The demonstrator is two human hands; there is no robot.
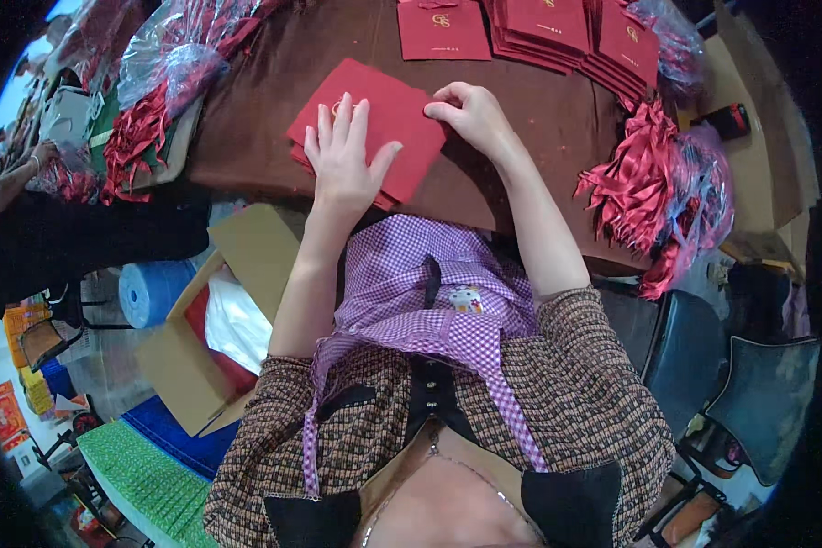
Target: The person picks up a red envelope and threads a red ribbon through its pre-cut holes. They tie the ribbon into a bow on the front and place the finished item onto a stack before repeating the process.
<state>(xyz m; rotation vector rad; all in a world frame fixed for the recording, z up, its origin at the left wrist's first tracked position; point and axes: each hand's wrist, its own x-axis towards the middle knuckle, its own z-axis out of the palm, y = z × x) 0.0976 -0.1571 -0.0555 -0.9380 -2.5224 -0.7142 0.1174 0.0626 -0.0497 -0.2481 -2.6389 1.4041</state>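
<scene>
A stack of flat red paper bags (397,137) with a gold mark lies at the table's near edge, turned at an angle. My left hand (344,151) rests flat on top of it, fingers spread and partly covering the mark. At the stack's right corner, my right hand (473,114) is closed in a pinch, thumb and forefinger on the edge of the top bag. Whether its fingertips hold one bag or more is too small to tell.
More flat red bags (543,32) are piled at the table's far right. Red ribbons (635,178) hang over the right edge beside clear plastic. Ribbons in plastic (169,87) lie at far left, near another person's arm (14,187). An open cardboard box (192,365) stands below left.
</scene>
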